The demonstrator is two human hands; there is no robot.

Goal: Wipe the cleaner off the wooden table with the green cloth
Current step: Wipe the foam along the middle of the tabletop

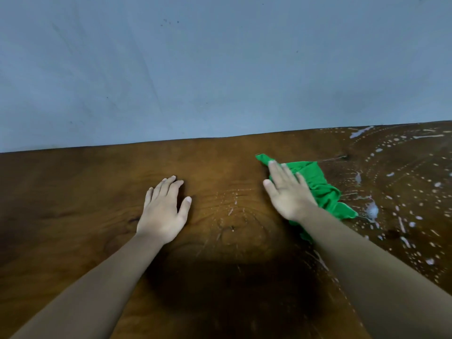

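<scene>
Right hand (288, 192), fingers straight, presses green cloth (320, 184) flat on wooden table (97, 192) at 3 o'clock mid-wipe, left hand (162, 209) flat and spread bracing; next stroke should probably sweep toward cleaner (391, 192) droplets at 3 o'clock.

The right hand (288, 192) lay flat on the green cloth (322, 189), pressing it on the brown desk (73, 192). The left hand (163, 209) rested flat on the wood, well apart from the cloth. White cleaner (373, 211) spots covered the desk's right side. A blue wall (195, 69) stood behind.
</scene>
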